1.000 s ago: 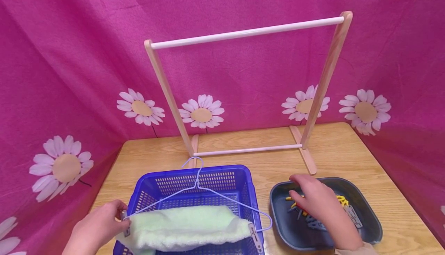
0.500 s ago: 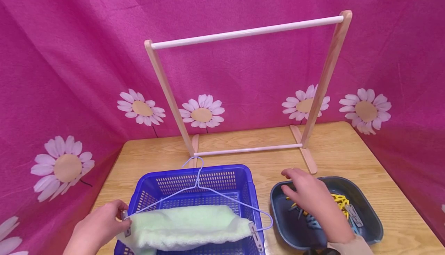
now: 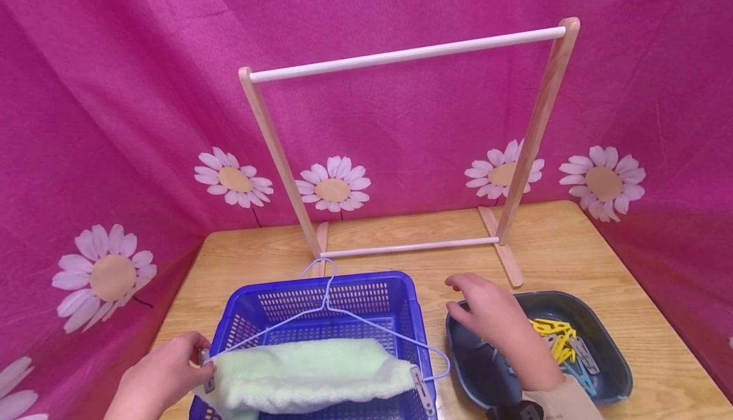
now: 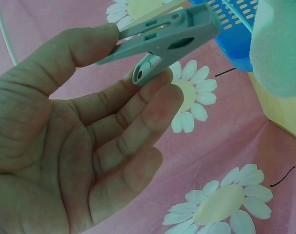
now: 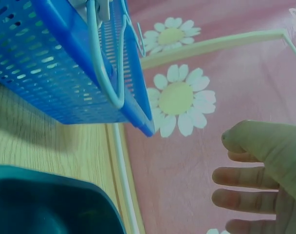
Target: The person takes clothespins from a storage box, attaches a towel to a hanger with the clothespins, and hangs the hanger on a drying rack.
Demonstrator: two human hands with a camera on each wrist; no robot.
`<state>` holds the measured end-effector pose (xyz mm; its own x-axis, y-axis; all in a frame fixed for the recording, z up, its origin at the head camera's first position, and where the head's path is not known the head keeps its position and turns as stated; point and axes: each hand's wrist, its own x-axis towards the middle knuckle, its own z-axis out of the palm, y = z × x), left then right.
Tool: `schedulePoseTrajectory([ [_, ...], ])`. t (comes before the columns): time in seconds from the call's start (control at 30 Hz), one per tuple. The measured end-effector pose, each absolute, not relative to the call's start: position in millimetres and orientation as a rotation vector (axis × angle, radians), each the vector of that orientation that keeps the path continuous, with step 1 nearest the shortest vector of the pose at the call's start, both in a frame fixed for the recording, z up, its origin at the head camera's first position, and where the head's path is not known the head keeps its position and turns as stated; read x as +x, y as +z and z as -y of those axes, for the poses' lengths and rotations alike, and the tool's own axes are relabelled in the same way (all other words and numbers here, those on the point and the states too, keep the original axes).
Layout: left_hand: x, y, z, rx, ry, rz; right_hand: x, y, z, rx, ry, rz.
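Note:
My left hand (image 3: 166, 372) pinches a grey clothespin (image 4: 172, 41) between thumb and fingers, at the left end of a pale green towel (image 3: 309, 369). The towel is folded over the bottom of a lilac wire hanger (image 3: 372, 326), which lies across a blue basket (image 3: 366, 277). A second grey clothespin (image 3: 422, 389) sits on the towel's right end. To the right, my right hand (image 3: 492, 312) hovers over the near-left rim of a dark bin (image 3: 475, 375). Its fingers are spread and hold nothing, as the right wrist view shows too.
Yellow, blue and grey clothespins (image 3: 552, 328) lie in the bin. Behind the basket stands a wooden rack with a white top bar (image 3: 401, 55). Pink cloth (image 3: 401, 127) with daisies hangs around the wooden table (image 3: 446, 280).
My right hand has moved left and slightly up from over the clothespins toward the bin's left rim, showing more of them. My left hand has stayed at the towel's left end.

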<state>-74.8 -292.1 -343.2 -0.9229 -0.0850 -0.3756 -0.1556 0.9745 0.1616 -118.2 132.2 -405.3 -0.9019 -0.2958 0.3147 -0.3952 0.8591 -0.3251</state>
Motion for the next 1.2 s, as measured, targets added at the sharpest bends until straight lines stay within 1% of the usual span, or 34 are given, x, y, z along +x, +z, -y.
schedulePoseTrajectory([
  [0.5,-72.7,-342.7,293.6,-0.183,0.281,-2.747,-126.7,-405.8,-110.3,0.638,0.576,2.714],
  [1.2,-68.2,-339.8,291.6,-0.150,0.287,-2.783,-135.1,-400.7,-81.2,0.669,0.618,2.799],
])
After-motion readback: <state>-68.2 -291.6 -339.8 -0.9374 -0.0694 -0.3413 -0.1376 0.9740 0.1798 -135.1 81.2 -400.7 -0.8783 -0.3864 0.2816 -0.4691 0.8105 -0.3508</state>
